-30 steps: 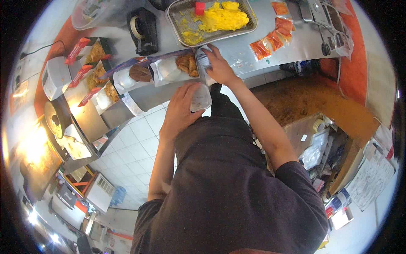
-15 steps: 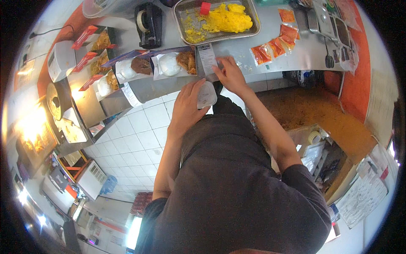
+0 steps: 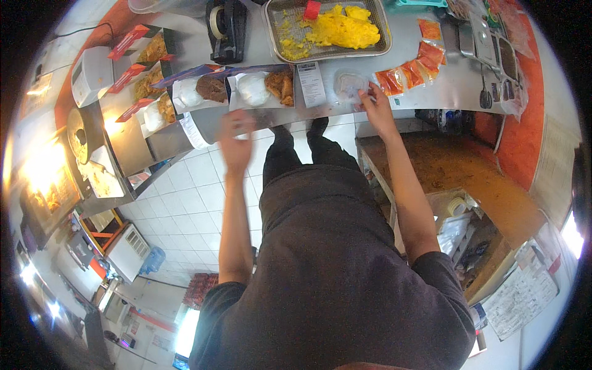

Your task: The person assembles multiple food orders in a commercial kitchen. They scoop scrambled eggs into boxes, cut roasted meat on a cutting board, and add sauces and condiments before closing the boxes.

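Since half a second ago, the clear plastic tub has gone from the left hand, which held it in front of the table's edge, to a spot on the table by the right hand. In the head view, the left hand now stands away to the left, blurred, near the table's front edge and below the filled boxes; I cannot tell whether its grip is spread or pressed together. The right hand reaches over the edge, its bent fingers at the tub's right side; I cannot tell whether the grip pinches the rim or only touches it.

The tub lies between a printed paper slip on its left and a curved row of orange-red sachets on its right. Left of the slip, just beside it, sits an open box with a white mound and a brown fried piece; a similar box stands next to it. Behind the slip, a metal tray holds yellow food and a small red block. Left of the tray stands a black tape dispenser.
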`<action>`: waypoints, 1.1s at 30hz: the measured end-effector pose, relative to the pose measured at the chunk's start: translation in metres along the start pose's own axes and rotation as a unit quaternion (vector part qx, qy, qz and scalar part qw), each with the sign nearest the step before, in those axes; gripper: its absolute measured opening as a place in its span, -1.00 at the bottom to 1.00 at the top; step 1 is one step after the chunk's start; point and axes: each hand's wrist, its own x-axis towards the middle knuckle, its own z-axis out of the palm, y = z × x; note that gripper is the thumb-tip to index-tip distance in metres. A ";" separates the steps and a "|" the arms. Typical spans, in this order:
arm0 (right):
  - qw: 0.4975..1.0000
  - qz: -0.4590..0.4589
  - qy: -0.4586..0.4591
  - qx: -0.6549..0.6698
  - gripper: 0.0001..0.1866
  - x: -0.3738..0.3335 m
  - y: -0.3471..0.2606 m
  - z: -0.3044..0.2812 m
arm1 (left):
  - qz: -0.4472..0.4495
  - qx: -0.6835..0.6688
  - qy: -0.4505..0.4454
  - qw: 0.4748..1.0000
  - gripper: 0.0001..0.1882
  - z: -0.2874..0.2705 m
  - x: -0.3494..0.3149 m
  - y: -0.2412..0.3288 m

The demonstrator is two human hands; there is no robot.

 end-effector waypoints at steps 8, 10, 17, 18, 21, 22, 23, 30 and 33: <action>0.828 -0.212 0.244 -0.458 -0.57 0.006 -0.021 0.004 | -0.125 0.229 0.282 0.923 -0.71 -0.245 0.015 -0.199; 0.889 -0.152 0.199 -0.384 -0.62 -0.007 -0.042 0.013 | -0.090 0.090 0.351 0.928 -0.72 -0.264 0.031 -0.184; 0.969 -0.127 -0.003 -0.213 -0.57 -0.047 -0.097 0.141 | 0.098 0.224 0.080 0.966 -0.81 -0.165 0.088 -0.095; 0.956 -0.132 0.025 -0.260 -0.56 -0.049 -0.101 0.163 | 0.175 0.287 0.029 0.941 -0.83 -0.151 0.094 -0.091; 0.939 -0.137 0.083 -0.303 -0.57 -0.052 -0.108 0.195 | 0.183 0.250 -0.039 0.950 -0.89 -0.132 0.095 -0.093; 0.939 -0.126 0.097 -0.305 -0.57 -0.053 -0.108 0.201 | 0.186 0.247 -0.044 0.950 -0.86 -0.132 0.095 -0.099; 0.941 -0.133 0.106 -0.293 -0.57 -0.053 -0.107 0.204 | 0.183 0.237 -0.048 0.953 -0.85 -0.135 0.094 -0.105; 0.953 -0.159 0.104 -0.237 -0.57 -0.049 -0.095 0.217 | 0.167 0.223 -0.081 0.957 -0.80 -0.154 0.100 -0.141; 0.957 -0.149 0.102 -0.226 -0.56 -0.051 -0.101 0.224 | 0.179 0.243 -0.085 0.950 -0.82 -0.161 0.105 -0.126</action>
